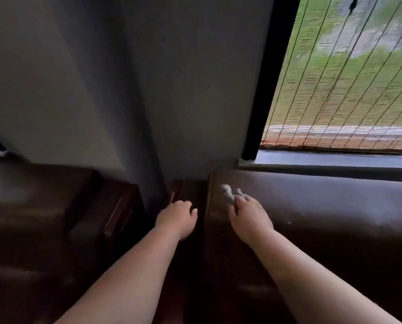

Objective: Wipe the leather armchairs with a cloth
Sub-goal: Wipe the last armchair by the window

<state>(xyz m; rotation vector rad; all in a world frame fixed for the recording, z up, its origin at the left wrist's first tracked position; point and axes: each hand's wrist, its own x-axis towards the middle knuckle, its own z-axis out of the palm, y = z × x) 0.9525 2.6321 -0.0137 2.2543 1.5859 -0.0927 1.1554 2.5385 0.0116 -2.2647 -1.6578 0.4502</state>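
A person's right hand point(249, 218) works a pale cloth point(229, 195) along a brown leather armchair point(324, 218).

The bunched cloth pokes out at 11 o'clock from the right hand's curled fingers, pressed to the chair's top edge. Motion blur hides its folds. The left hand point(177, 218), fingers curled and gripping nothing visible, hovers at the dark gap beside a second armchair point(31, 218). Both forearms reach forward.

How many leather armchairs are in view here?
2. One armchair sits at the left; the other armchair sits at the right below the window, under the right hand holding the cloth. More may be out of frame.
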